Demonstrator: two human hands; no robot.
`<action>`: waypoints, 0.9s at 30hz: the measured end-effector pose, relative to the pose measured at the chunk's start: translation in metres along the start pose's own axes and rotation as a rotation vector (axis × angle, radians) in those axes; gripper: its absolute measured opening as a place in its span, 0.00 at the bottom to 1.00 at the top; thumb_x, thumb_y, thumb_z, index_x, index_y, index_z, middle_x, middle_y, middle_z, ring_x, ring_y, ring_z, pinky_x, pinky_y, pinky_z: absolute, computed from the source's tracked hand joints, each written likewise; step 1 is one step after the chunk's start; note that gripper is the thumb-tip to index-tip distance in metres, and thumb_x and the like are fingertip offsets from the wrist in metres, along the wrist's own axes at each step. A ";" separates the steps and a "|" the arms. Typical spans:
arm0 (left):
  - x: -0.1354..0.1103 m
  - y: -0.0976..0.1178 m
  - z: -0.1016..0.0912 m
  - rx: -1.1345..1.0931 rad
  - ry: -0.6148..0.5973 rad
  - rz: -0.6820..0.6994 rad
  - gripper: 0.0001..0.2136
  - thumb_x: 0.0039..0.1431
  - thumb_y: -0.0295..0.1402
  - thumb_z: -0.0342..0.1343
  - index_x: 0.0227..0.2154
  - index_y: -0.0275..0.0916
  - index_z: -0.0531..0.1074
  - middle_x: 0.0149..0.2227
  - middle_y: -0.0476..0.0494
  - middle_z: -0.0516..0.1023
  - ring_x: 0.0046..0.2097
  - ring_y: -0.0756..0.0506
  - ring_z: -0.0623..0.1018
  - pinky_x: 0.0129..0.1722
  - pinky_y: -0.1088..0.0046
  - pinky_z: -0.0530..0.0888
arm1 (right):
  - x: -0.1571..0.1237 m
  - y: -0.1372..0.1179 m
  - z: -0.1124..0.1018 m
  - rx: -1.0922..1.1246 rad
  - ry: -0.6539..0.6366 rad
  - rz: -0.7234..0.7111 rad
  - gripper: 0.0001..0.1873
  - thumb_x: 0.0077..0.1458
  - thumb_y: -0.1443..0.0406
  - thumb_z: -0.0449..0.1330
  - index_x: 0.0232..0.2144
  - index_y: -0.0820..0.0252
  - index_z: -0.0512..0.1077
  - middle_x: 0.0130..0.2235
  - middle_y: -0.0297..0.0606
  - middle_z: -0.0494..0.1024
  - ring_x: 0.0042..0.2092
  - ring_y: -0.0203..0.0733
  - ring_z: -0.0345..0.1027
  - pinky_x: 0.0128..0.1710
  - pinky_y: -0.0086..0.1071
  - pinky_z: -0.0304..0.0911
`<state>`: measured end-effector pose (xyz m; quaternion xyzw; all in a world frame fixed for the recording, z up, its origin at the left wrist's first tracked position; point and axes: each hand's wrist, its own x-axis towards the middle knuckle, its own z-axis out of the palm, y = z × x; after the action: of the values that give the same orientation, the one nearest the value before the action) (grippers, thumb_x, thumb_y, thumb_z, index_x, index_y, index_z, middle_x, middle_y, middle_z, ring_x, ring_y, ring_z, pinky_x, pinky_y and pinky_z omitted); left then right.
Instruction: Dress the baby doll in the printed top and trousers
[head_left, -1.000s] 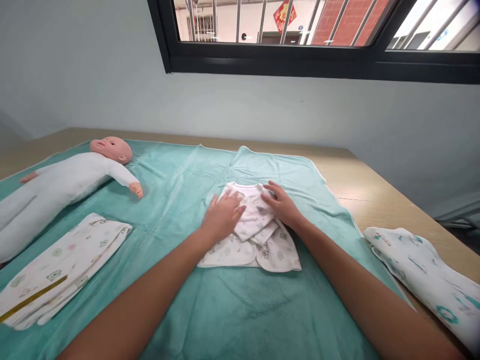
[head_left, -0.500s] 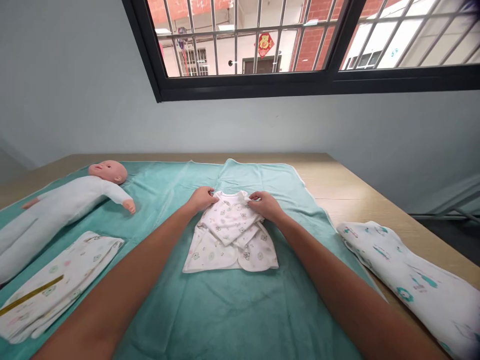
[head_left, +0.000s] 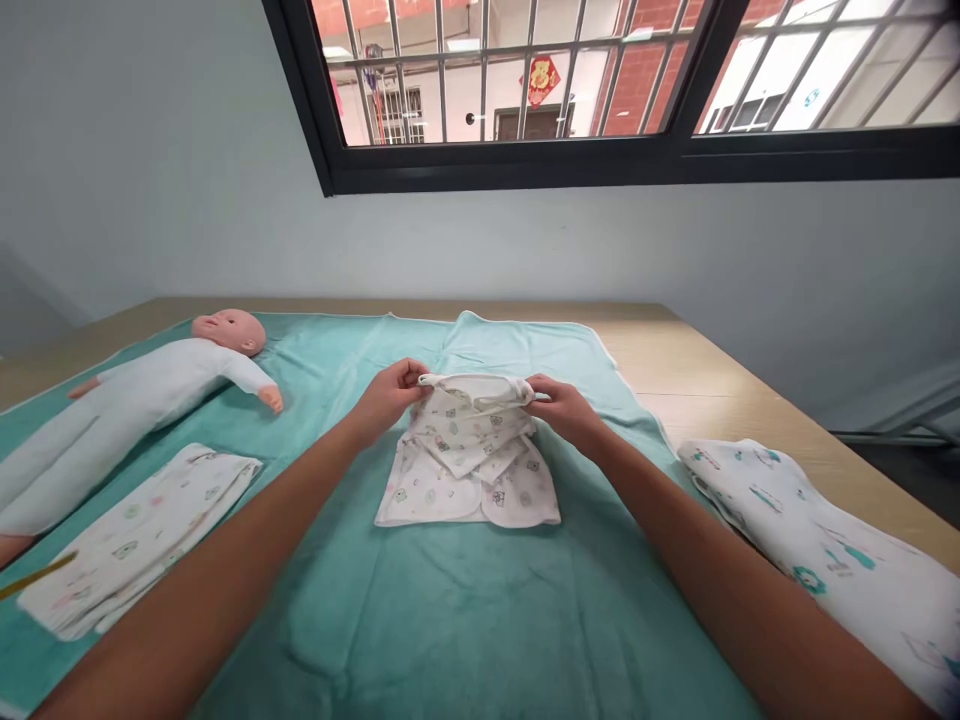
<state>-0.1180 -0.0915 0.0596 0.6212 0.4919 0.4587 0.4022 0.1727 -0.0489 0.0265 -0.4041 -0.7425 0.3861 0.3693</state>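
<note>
A white baby shirt with small printed figures lies on a green cloth in front of me. Its sleeves are folded across the front. My left hand pinches the top left corner of the shirt, at the shoulder. At the opposite shoulder my right hand is closed on the fabric. Between the two hands the collar edge is lifted and stretched, folding toward me over the body of the shirt. The lower hem still rests flat on the cloth.
At the left lies a baby doll in a white suit. Nearer me is a folded printed garment, with a thin yellow-brown strip by it. A folded white patterned cloth sits at the right, partly on the wooden table.
Both hands have moved apart and lifted the shirt's collar edge off the cloth, tipping it toward me. The view has shifted slightly.
</note>
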 end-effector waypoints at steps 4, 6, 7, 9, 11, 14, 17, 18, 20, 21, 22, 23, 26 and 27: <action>-0.057 0.006 -0.009 0.210 -0.158 0.117 0.04 0.60 0.33 0.55 0.37 0.41 0.72 0.48 0.44 0.80 0.51 0.42 0.78 0.49 0.65 0.74 | -0.053 -0.009 -0.004 -0.298 -0.094 -0.359 0.11 0.57 0.69 0.58 0.40 0.54 0.77 0.50 0.37 0.79 0.54 0.46 0.68 0.54 0.42 0.63; -0.084 -0.005 -0.008 0.358 -0.248 0.212 0.07 0.60 0.27 0.51 0.38 0.42 0.73 0.48 0.45 0.81 0.51 0.43 0.79 0.52 0.64 0.73 | -0.077 -0.011 -0.003 -0.492 -0.152 -0.497 0.13 0.59 0.72 0.56 0.41 0.53 0.77 0.50 0.37 0.79 0.56 0.46 0.68 0.55 0.44 0.62; -0.095 -0.012 -0.007 0.417 -0.292 0.287 0.08 0.60 0.25 0.49 0.36 0.42 0.73 0.48 0.45 0.81 0.52 0.44 0.79 0.54 0.64 0.72 | -0.087 -0.012 -0.002 -0.573 -0.185 -0.540 0.13 0.60 0.72 0.55 0.42 0.52 0.76 0.51 0.37 0.79 0.56 0.46 0.68 0.55 0.45 0.62; -0.112 -0.025 -0.005 0.513 -0.351 0.386 0.11 0.60 0.22 0.47 0.35 0.41 0.73 0.50 0.45 0.80 0.56 0.44 0.76 0.58 0.64 0.70 | -0.100 -0.014 0.000 -0.679 -0.231 -0.595 0.14 0.61 0.72 0.55 0.44 0.52 0.75 0.53 0.36 0.78 0.56 0.46 0.68 0.55 0.46 0.61; -0.121 -0.031 -0.006 0.549 -0.316 0.391 0.12 0.61 0.22 0.45 0.35 0.41 0.72 0.51 0.44 0.80 0.56 0.45 0.76 0.57 0.64 0.71 | -0.105 -0.017 0.001 -0.704 -0.233 -0.630 0.14 0.61 0.72 0.55 0.45 0.52 0.74 0.55 0.36 0.77 0.57 0.45 0.67 0.57 0.47 0.60; -0.124 -0.027 -0.011 0.535 -0.250 0.323 0.11 0.61 0.23 0.46 0.37 0.42 0.72 0.51 0.45 0.80 0.55 0.44 0.77 0.55 0.63 0.73 | -0.103 -0.020 -0.001 -0.688 -0.215 -0.613 0.14 0.60 0.71 0.54 0.44 0.51 0.75 0.55 0.34 0.76 0.58 0.44 0.67 0.60 0.48 0.59; -0.119 -0.016 -0.011 0.576 -0.282 0.349 0.13 0.59 0.23 0.46 0.34 0.44 0.75 0.48 0.47 0.81 0.54 0.44 0.77 0.58 0.61 0.70 | -0.098 -0.024 -0.006 -0.708 -0.305 -0.520 0.16 0.59 0.70 0.54 0.44 0.47 0.76 0.56 0.32 0.76 0.58 0.45 0.68 0.63 0.52 0.55; -0.116 -0.011 -0.008 0.600 -0.262 0.372 0.14 0.60 0.23 0.46 0.34 0.44 0.76 0.47 0.47 0.82 0.54 0.44 0.77 0.59 0.60 0.69 | -0.096 -0.027 -0.006 -0.710 -0.332 -0.495 0.17 0.58 0.70 0.54 0.44 0.46 0.76 0.56 0.31 0.76 0.58 0.46 0.68 0.64 0.53 0.53; -0.108 0.000 0.004 0.638 -0.178 0.401 0.15 0.62 0.26 0.45 0.37 0.44 0.77 0.50 0.46 0.81 0.56 0.43 0.76 0.60 0.60 0.68 | -0.092 -0.039 -0.004 -0.686 -0.313 -0.480 0.18 0.57 0.71 0.54 0.42 0.45 0.78 0.56 0.31 0.76 0.57 0.48 0.69 0.64 0.56 0.52; -0.101 0.004 0.013 0.653 -0.141 0.398 0.15 0.65 0.28 0.44 0.41 0.44 0.77 0.52 0.45 0.79 0.58 0.43 0.74 0.61 0.60 0.67 | -0.088 -0.047 -0.001 -0.663 -0.270 -0.481 0.18 0.57 0.71 0.54 0.40 0.45 0.78 0.55 0.31 0.76 0.56 0.48 0.70 0.63 0.55 0.54; -0.094 0.008 0.022 0.667 -0.133 0.389 0.16 0.66 0.31 0.43 0.46 0.43 0.76 0.56 0.45 0.77 0.61 0.43 0.71 0.62 0.60 0.66 | -0.085 -0.055 0.006 -0.635 -0.217 -0.486 0.18 0.57 0.72 0.53 0.40 0.46 0.78 0.55 0.32 0.77 0.55 0.48 0.70 0.62 0.54 0.57; -0.087 0.009 0.032 0.687 -0.150 0.370 0.17 0.68 0.33 0.42 0.51 0.42 0.74 0.59 0.45 0.74 0.64 0.43 0.68 0.64 0.60 0.64 | -0.080 -0.062 0.014 -0.613 -0.170 -0.488 0.18 0.59 0.71 0.52 0.41 0.47 0.78 0.55 0.33 0.77 0.55 0.47 0.70 0.60 0.52 0.60; -0.066 -0.001 0.052 0.773 -0.307 0.310 0.23 0.70 0.39 0.39 0.64 0.39 0.61 0.68 0.43 0.60 0.70 0.43 0.55 0.67 0.59 0.57 | -0.070 -0.065 0.044 -0.644 -0.157 -0.458 0.20 0.65 0.68 0.48 0.53 0.52 0.72 0.63 0.37 0.68 0.64 0.48 0.60 0.63 0.49 0.58; -0.062 -0.009 0.055 0.812 -0.358 0.289 0.26 0.70 0.42 0.39 0.67 0.38 0.56 0.69 0.41 0.56 0.71 0.42 0.52 0.68 0.58 0.55 | -0.068 -0.060 0.052 -0.697 -0.202 -0.447 0.20 0.66 0.65 0.48 0.57 0.55 0.70 0.66 0.39 0.62 0.67 0.49 0.54 0.65 0.52 0.53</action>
<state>-0.0728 -0.1527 0.0260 0.8599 0.4629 0.1659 0.1373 0.1360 -0.1459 0.0402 -0.2939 -0.9303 0.0601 0.2109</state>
